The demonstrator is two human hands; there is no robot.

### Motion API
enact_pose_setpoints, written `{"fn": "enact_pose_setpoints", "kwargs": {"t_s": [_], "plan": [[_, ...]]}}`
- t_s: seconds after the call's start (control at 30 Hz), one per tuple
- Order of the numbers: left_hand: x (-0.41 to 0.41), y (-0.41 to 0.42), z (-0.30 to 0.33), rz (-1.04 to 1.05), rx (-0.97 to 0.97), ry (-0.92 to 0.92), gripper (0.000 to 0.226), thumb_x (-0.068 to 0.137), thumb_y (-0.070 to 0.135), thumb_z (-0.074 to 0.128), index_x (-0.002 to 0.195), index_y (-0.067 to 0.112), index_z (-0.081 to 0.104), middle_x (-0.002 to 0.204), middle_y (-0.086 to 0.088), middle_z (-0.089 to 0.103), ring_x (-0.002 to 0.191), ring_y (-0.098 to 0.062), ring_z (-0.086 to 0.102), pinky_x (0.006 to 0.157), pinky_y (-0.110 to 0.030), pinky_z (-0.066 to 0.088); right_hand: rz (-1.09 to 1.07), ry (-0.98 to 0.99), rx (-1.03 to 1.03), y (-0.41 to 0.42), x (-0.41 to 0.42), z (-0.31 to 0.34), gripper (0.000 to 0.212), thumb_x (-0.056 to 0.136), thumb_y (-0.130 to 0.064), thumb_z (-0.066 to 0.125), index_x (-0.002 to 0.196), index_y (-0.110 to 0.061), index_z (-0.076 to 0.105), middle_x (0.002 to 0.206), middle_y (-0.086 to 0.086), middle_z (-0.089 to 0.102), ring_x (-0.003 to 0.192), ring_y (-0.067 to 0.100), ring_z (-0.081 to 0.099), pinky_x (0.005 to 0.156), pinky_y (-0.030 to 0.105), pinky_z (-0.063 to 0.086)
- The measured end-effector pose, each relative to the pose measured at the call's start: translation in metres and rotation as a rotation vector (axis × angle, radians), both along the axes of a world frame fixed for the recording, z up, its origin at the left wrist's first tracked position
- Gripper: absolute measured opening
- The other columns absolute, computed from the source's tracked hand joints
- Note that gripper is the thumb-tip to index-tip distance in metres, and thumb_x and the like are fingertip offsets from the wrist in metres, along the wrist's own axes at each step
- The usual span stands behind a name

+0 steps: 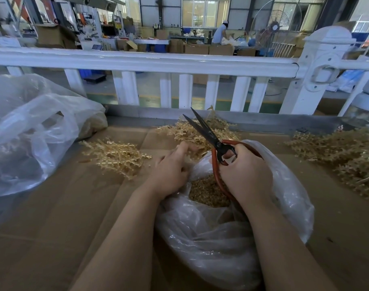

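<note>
- The brown cardboard-covered counter (64, 217) ends just past the grips at a grey metal edge strip (263, 120), with a white fence railing (137, 59) right behind it, so there's little room going forward.
- Left of the left-hand grip (171, 171) there's a flat pile of golden plastic sprigs (116, 158), and further out a big crumpled clear plastic bag (32, 127) takes up that whole corner.
- Right of the right-hand grip (244, 175) is bare cardboard, then a bushy heap of the same golden sprigs (343, 156) that runs off the frame edge.
- Nearer than both grips, the open cardboard on the left is the roomiest bit.
- A clear plastic bag of small golden cut pieces (221, 238) sits under and between both wrists; the forearms cover part of its mouth, so only a patch of the pieces shows.
- The left-hand fingertips are blurry, and the thumb is hidden behind the hand.
- Part of the scissors' lower handle loop disappears under the right palm.
- The right-hand grip is clenched round the red loop handles of the black-bladed scissors (208, 133), held over the bag mouth. The blades stand slightly parted and point up and away, over a third clump of golden sprigs (179, 131) just ahead of the grips.
- The left-hand grip reaches forward with fingers stretched to the near edge of that clump. Can't tell if it has actually pinched a sprig or is just touching.
</note>
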State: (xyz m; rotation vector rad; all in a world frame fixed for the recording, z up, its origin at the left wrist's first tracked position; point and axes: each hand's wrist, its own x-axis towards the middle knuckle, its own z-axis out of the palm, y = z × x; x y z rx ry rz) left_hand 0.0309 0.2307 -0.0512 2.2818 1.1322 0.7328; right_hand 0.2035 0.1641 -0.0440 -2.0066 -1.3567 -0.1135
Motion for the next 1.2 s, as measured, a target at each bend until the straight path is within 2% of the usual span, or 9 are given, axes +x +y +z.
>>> {"fn": "enact_pose_setpoints", "kwargs": {"t_s": [0.07,0.13,0.27,0.43,0.57,0.77,0.9,1.03,1.2], "plan": [[0.0,0.001,0.001,-0.038,-0.007,0.011,0.076,0.082,-0.006,0.05,0.136,0.046,0.039,0.14,0.011,0.054,0.128,-0.016,0.049,0.112,-0.046,0.03,0.003,0.006,0.027,0.0,0.0,0.0,0.035,0.088,-0.058,0.065,0.076,-0.03,0.048,0.065,-0.017,0.052,0.059,-0.001,0.046,0.048,0.02,0.029],[0.002,0.005,-0.002,-0.031,0.055,0.076,0.077,0.082,-0.006,0.048,0.143,0.041,0.044,0.149,0.011,0.047,0.137,-0.017,0.043,0.113,-0.04,0.031,-0.002,0.006,0.035,0.0,0.0,0.0,0.031,0.088,-0.055,0.067,0.079,-0.03,0.052,0.065,-0.018,0.051,0.059,-0.002,0.045,0.048,0.019,0.028],[0.003,0.007,-0.006,-0.003,0.091,0.032,0.075,0.081,-0.008,0.05,0.145,0.03,0.047,0.149,0.004,0.048,0.135,-0.016,0.046,0.109,-0.026,0.034,0.004,0.024,0.027,0.001,0.0,-0.001,0.027,0.088,-0.052,0.068,0.084,-0.031,0.053,0.066,-0.021,0.047,0.06,-0.003,0.043,0.049,0.017,0.027],[0.002,0.005,-0.006,0.014,0.084,-0.131,0.06,0.084,-0.01,0.055,0.122,0.036,0.052,0.132,0.0,0.051,0.116,-0.012,0.054,0.095,-0.029,0.05,0.002,0.018,0.033,0.001,0.001,-0.001,0.028,0.088,-0.055,0.067,0.087,-0.031,0.052,0.068,-0.022,0.045,0.06,-0.004,0.04,0.05,0.016,0.026],[0.003,0.006,-0.005,0.014,0.134,-0.022,0.057,0.083,-0.01,0.053,0.127,0.024,0.064,0.151,-0.002,0.034,0.13,-0.013,0.04,0.099,-0.015,0.032,0.013,0.018,0.032,0.002,0.001,-0.002,0.03,0.088,-0.057,0.065,0.087,-0.029,0.056,0.074,-0.015,0.057,0.063,0.004,0.048,0.052,0.017,0.032],[0.004,0.006,-0.002,0.012,0.171,-0.002,0.049,0.092,-0.002,0.054,0.137,0.016,0.058,0.15,0.008,0.045,0.133,-0.011,0.046,0.11,-0.018,0.031,0.014,0.01,0.045,0.001,0.0,-0.001,0.032,0.088,-0.059,0.064,0.084,-0.029,0.054,0.072,-0.014,0.057,0.061,0.0,0.046,0.05,0.019,0.031],[0.006,0.002,0.007,0.059,0.095,-0.268,0.029,0.096,0.011,0.061,0.123,0.019,0.068,0.135,0.013,0.058,0.124,-0.003,0.053,0.108,-0.02,0.04,0.004,0.023,0.04,0.001,0.0,-0.001,0.029,0.087,-0.056,0.067,0.084,-0.031,0.053,0.074,-0.015,0.057,0.064,0.003,0.049,0.051,0.017,0.03],[0.004,-0.005,0.017,0.112,0.066,-0.655,0.022,0.095,0.005,0.062,0.114,0.011,0.071,0.122,0.01,0.065,0.115,0.002,0.06,0.094,-0.013,0.048,0.004,0.042,0.063,0.002,0.001,-0.003,0.03,0.089,-0.057,0.064,0.081,-0.029,0.054,0.069,-0.02,0.051,0.062,0.0,0.047,0.053,0.016,0.031],[-0.002,-0.006,0.022,0.187,-0.054,-1.031,0.02,0.095,0.007,0.063,0.109,0.018,0.072,0.116,-0.004,0.072,0.114,-0.014,0.066,0.099,-0.028,0.052,0.012,0.036,0.087,0.001,0.0,-0.003,0.033,0.09,-0.058,0.061,0.079,-0.028,0.055,0.068,-0.017,0.055,0.062,-0.001,0.049,0.053,0.017,0.034]]}}
